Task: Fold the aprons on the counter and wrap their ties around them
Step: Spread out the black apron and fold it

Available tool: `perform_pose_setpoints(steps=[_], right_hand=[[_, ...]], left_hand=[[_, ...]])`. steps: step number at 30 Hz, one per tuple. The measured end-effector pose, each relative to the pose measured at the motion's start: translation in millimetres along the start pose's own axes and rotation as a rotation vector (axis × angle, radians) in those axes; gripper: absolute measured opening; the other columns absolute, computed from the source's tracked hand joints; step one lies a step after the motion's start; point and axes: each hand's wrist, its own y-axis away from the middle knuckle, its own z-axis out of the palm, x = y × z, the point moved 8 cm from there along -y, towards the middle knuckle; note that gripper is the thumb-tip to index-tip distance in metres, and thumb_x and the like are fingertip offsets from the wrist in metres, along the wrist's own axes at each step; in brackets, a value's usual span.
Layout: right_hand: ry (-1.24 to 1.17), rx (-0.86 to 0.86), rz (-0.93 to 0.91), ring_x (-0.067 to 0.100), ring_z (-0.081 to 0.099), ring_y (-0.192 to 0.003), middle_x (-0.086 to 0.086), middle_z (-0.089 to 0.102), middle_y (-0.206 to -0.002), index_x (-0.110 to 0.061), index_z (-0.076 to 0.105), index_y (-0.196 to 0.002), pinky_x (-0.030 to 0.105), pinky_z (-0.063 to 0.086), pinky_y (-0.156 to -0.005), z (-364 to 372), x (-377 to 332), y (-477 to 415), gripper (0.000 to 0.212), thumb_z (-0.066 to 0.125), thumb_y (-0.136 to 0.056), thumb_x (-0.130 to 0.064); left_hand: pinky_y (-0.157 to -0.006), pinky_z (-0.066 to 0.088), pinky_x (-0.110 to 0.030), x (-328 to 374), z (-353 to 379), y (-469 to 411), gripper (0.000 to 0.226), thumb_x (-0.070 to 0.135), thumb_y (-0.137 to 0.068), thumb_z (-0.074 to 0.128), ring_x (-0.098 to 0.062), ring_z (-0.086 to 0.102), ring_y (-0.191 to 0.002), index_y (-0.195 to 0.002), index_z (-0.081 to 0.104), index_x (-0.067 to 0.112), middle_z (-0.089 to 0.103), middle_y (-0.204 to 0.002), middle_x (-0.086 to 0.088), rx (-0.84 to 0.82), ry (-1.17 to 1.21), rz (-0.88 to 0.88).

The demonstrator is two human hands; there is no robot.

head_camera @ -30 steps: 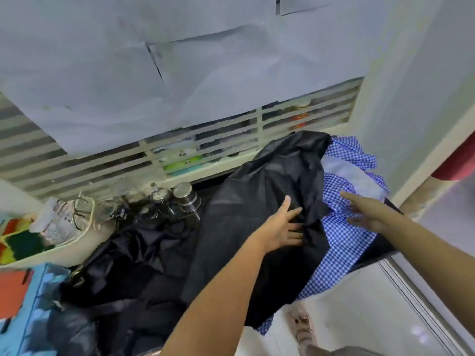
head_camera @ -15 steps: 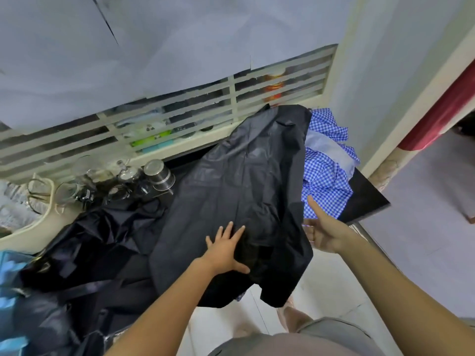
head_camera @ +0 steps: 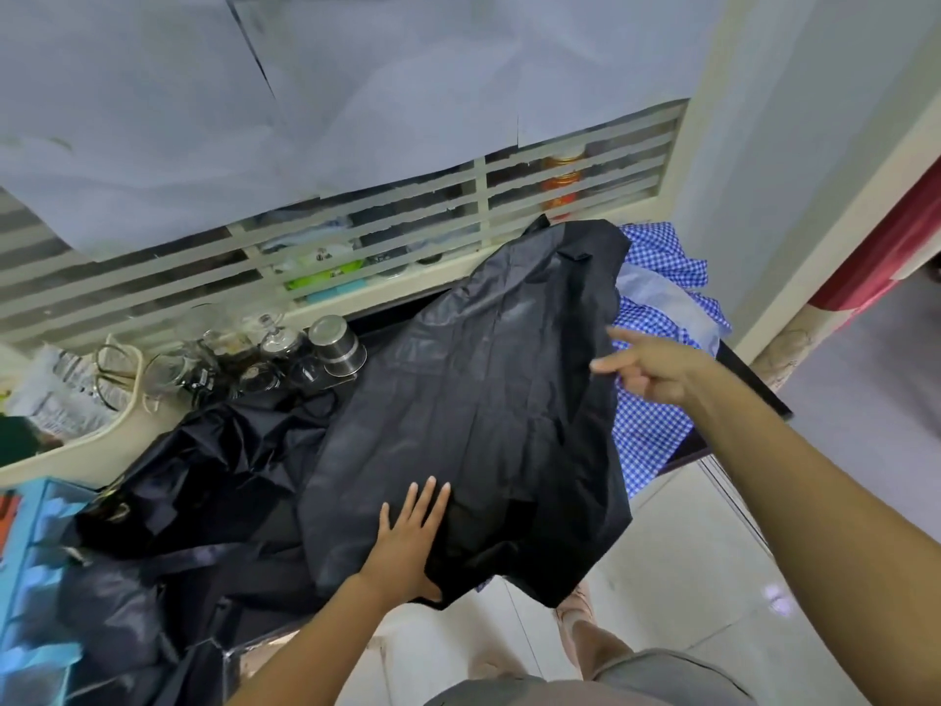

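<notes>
A black apron lies spread over the dark counter, its near edge hanging over the front. My left hand presses flat on its near part, fingers straight. My right hand hovers at the apron's right edge with fingers extended, over a blue checked apron that lies under the black one at the right. More crumpled black aprons with loose ties are heaped on the left of the counter.
Steel cups and glass jars stand at the back by a slatted window. A cream tray with packets sits at the left, a blue box below it. The counter ends at the right by a wall; tiled floor lies below.
My left hand slid down the black apron toward the near edge and now lies flat. My right hand rose from the lower right edge to the apron's right side. The view shifted.
</notes>
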Motion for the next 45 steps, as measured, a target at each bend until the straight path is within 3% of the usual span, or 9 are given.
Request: perform_pose_setpoints(steps=[7, 11, 17, 22, 27, 30, 37, 41, 45], right_hand=[[0.017, 0.78, -0.571, 0.014, 0.059, -0.092, 0.013, 0.058, -0.114, -0.009, 0.053, -0.129, 0.031, 0.052, -0.091, -114, -64, 50, 0.048, 0.059, -0.084, 0.005], [0.598, 0.65, -0.614, 0.027, 0.035, -0.136, 0.017, 0.039, -0.145, -0.01, 0.041, -0.142, 0.035, 0.026, -0.114, -71, -30, 38, 0.071, 0.074, -0.08, -0.022], [1.131, -0.152, -0.538, 0.015, 0.011, -0.147, -0.001, 0.017, -0.158, -0.023, 0.023, -0.151, 0.022, 0.008, -0.116, 64, 95, 16, 0.101, 0.08, -0.07, -0.044], [1.767, -0.174, -0.518, 0.029, -0.009, -0.147, 0.005, -0.008, -0.161, -0.026, 0.01, -0.153, 0.04, 0.0, -0.119, 94, 148, 2, 0.091, 0.069, -0.085, -0.023], [1.862, -0.195, -0.714, 0.032, 0.052, -0.117, 0.015, 0.06, -0.112, -0.009, 0.058, -0.109, 0.037, -0.007, -0.12, 95, 125, 3, 0.025, 0.051, -0.085, -0.006], [1.921, -0.194, -0.624, 0.026, 0.06, -0.1, 0.009, 0.065, -0.096, -0.012, 0.05, -0.118, 0.033, 0.002, -0.12, 80, 104, 11, 0.032, 0.053, -0.086, -0.016], [2.101, 0.214, 0.06, 0.023, 0.053, -0.12, 0.001, 0.06, -0.126, -0.019, 0.058, -0.122, 0.037, 0.032, -0.1, -24, 26, 37, 0.062, 0.078, -0.069, -0.047], [1.912, -0.011, 0.33, 0.024, 0.063, -0.106, 0.003, 0.066, -0.117, -0.013, 0.064, -0.12, 0.03, 0.049, -0.093, -67, 6, 51, 0.075, 0.084, -0.058, -0.05], [2.018, 0.063, 0.38, 0.022, 0.063, -0.102, 0.003, 0.065, -0.111, -0.011, 0.065, -0.119, 0.031, 0.051, -0.092, -82, -36, 45, 0.065, 0.083, -0.063, -0.037]], left_hand=[[-0.116, -0.002, -0.052, -17, -4, 1, 0.131, 0.04, -0.072, 0.078, -0.025, -0.022, -0.144, -0.137, -0.034, 0.02, -0.033, -0.152, -0.002, -0.006, 0.003, -0.007], [-0.115, -0.004, -0.052, -16, -1, 0, 0.115, 0.044, -0.081, 0.068, -0.026, -0.023, -0.144, -0.147, -0.023, 0.022, -0.03, -0.155, -0.006, -0.03, 0.03, 0.002], [-0.117, 0.004, -0.049, -22, -9, -7, 0.09, 0.054, -0.09, 0.052, -0.022, -0.013, -0.147, -0.152, -0.008, 0.028, -0.02, -0.158, -0.004, -0.082, 0.123, -0.005], [-0.107, 0.036, -0.033, -25, -33, -15, 0.07, 0.011, -0.092, 0.052, -0.026, 0.026, -0.143, -0.152, 0.017, 0.023, 0.006, -0.16, -0.006, -0.039, 0.116, -0.012], [-0.077, 0.044, -0.036, -41, -93, -1, 0.03, 0.002, -0.084, 0.049, -0.035, 0.061, -0.099, -0.111, 0.058, 0.013, 0.067, -0.106, -0.015, 0.332, 0.121, -0.181], [-0.069, 0.041, -0.034, -43, -136, 5, 0.018, 0.001, -0.082, 0.047, -0.036, 0.061, -0.087, -0.082, 0.06, 0.013, 0.068, -0.085, -0.014, 0.414, 0.331, -0.124], [-0.068, 0.046, -0.026, -45, -163, 28, 0.052, 0.059, -0.082, 0.063, -0.012, 0.06, -0.067, -0.073, 0.06, 0.008, 0.063, -0.067, 0.006, -0.271, 0.334, -0.023], [-0.075, 0.054, -0.023, -50, -174, 52, 0.022, 0.021, -0.075, 0.08, -0.01, 0.069, -0.079, -0.094, 0.072, 0.012, 0.074, -0.088, 0.003, -0.646, 0.364, -0.05], [-0.091, 0.052, -0.03, -68, -203, 27, 0.043, 0.017, -0.074, 0.08, -0.019, 0.065, -0.099, -0.112, 0.065, 0.005, 0.069, -0.107, -0.004, -0.601, 0.137, -0.146]])
